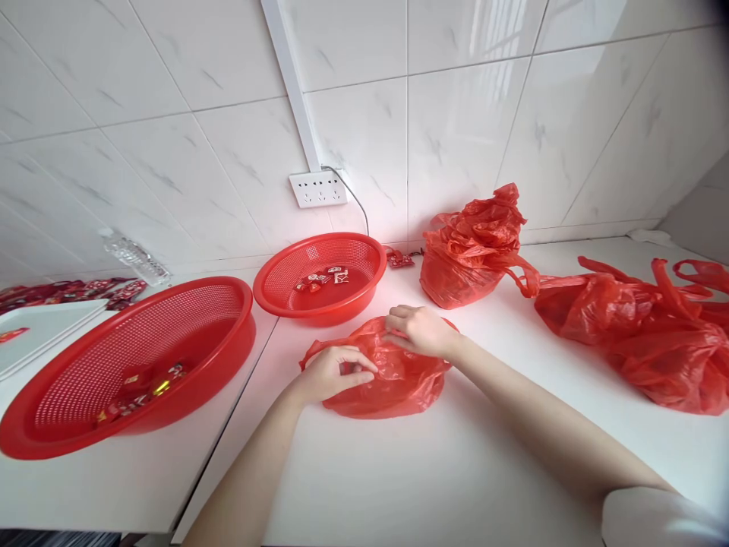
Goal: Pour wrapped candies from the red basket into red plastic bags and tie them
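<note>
A red plastic bag (pixel 387 391) lies spread and crumpled on the white table in front of me. My left hand (pixel 337 372) is at its left side, thumb and fingers curved towards each other with a gap between them. At the bag's upper right edge is my right hand (pixel 418 330), its fingers bent over the plastic; whether they pinch it cannot be made out. Just behind the bag sits a round red basket (pixel 364 292) with a few small packets (pixel 322 279) on its bottom.
A larger red basket (pixel 228 334) with small packets stands at the left, beside a white tray (pixel 57 334) and a clear plastic bottle (pixel 137 257). Full red bags stand at the back right (pixel 464 262) and right (pixel 604 311). A socket strip (pixel 317 189) is on the wall.
</note>
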Action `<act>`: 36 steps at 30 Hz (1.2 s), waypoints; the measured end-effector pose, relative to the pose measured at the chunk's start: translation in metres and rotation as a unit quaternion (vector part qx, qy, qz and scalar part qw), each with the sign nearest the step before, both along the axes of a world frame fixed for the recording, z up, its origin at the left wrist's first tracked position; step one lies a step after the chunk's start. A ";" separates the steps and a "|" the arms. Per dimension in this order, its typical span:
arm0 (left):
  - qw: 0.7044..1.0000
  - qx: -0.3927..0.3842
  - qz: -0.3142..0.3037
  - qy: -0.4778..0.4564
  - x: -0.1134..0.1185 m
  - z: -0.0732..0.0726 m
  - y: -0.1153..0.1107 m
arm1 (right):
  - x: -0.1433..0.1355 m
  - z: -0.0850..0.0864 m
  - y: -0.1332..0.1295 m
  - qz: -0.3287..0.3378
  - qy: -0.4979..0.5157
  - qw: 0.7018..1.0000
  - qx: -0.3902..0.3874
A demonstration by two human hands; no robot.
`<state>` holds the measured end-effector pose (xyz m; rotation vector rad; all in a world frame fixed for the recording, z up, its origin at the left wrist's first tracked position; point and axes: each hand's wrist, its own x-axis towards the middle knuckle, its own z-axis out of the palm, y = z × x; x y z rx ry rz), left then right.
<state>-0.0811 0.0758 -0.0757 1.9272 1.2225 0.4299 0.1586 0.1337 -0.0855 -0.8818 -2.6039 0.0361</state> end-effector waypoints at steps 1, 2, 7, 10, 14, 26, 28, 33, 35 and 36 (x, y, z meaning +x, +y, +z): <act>0.998 -0.026 -0.001 -0.049 0.001 -0.002 0.001 | -0.004 -0.005 -0.002 0.020 0.005 1.000 0.007; 0.994 -0.052 0.008 -0.097 0.001 -0.005 0.003 | -0.008 -0.011 -0.003 0.038 0.008 0.999 0.009; 0.953 -0.111 0.217 -0.183 -0.005 -0.022 0.019 | -0.015 -0.046 0.002 0.031 -0.003 1.000 0.001; 0.918 -0.173 0.295 -0.199 -0.013 -0.025 0.028 | -0.012 -0.062 0.010 -0.002 -0.015 0.999 -0.029; 0.853 -0.276 0.331 -0.294 -0.020 -0.018 0.035 | -0.010 -0.067 0.013 -0.008 -0.016 0.999 -0.039; 0.742 -0.200 0.338 -0.543 -0.031 -0.009 0.040 | -0.011 -0.069 0.014 -0.010 -0.007 0.999 -0.039; 0.739 -0.191 0.352 -0.542 -0.027 -0.019 0.039 | -0.009 -0.066 0.012 -0.006 0.007 0.999 -0.034; 0.743 -0.171 0.350 -0.544 -0.010 -0.036 0.036 | -0.007 -0.055 0.005 -0.034 0.088 0.995 0.040; 0.751 -0.167 0.335 -0.544 -0.004 -0.037 0.033 | -0.007 -0.054 0.002 -0.037 0.116 0.989 0.079; 0.756 -0.165 0.325 -0.543 -0.002 -0.037 0.032 | -0.008 -0.053 0.001 -0.031 0.123 0.987 0.096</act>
